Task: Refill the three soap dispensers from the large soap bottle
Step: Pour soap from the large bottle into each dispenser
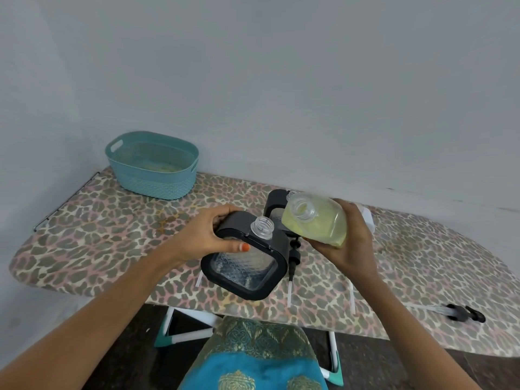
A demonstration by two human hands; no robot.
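Large clear soap bottle with yellow-green liquid [320,225], clamped in the curled fingers of the right hand [351,246] above the ironing board; long axis tilted, open threaded mouth pointing up and to the left. Just beside and below it, apart from it, the open neck of a black-framed clear square dispenser [247,263], tipped with its base toward the viewer and gripped by the left hand [213,235]. A second black dispenser [274,201] stands behind, partly hidden. A black pump head with white tube [294,256] lies below the bottle; another black pump [464,313] lies far right. Teal woven basket [153,167] at the far left of the leopard-print ironing board [112,235].
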